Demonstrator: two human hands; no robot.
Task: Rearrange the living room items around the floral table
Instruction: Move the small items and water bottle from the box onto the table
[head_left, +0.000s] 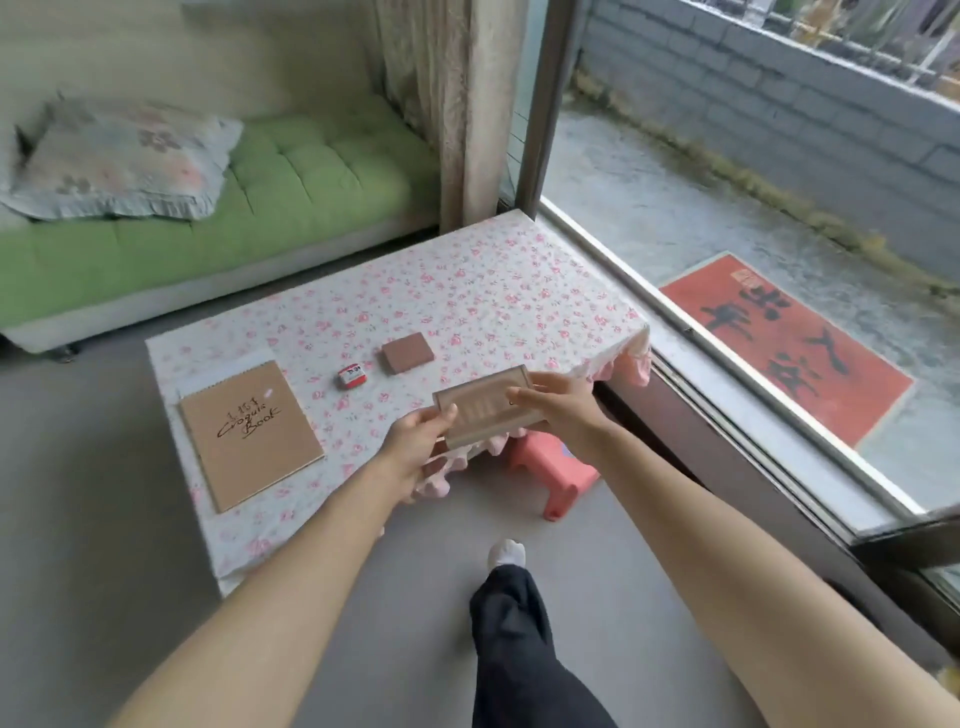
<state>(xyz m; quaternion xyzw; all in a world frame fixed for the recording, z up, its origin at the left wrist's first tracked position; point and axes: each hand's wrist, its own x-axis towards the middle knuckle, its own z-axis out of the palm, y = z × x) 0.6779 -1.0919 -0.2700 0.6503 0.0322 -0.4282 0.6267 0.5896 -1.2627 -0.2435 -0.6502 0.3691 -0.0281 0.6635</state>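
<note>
A low table with a floral cloth (493, 291) fills the middle of the view. Over its near right corner I hold a flat beige rectangular box (485, 408) with both hands: my left hand (415, 441) grips its left end and my right hand (558, 410) its right end. On the cloth lie a brown sketchbook labelled "Croquis Book" (252, 434) at the left, a small red and white box (352, 376) in the middle, and a flat square brown pad (408, 352) just beyond it.
A pink plastic stool (553, 473) stands on the grey floor under the table's near right corner. A green sofa (291, 192) with a floral pillow (119, 161) runs along the back. A sliding door track (727, 415) borders the right, with a red mat (789, 343) outside.
</note>
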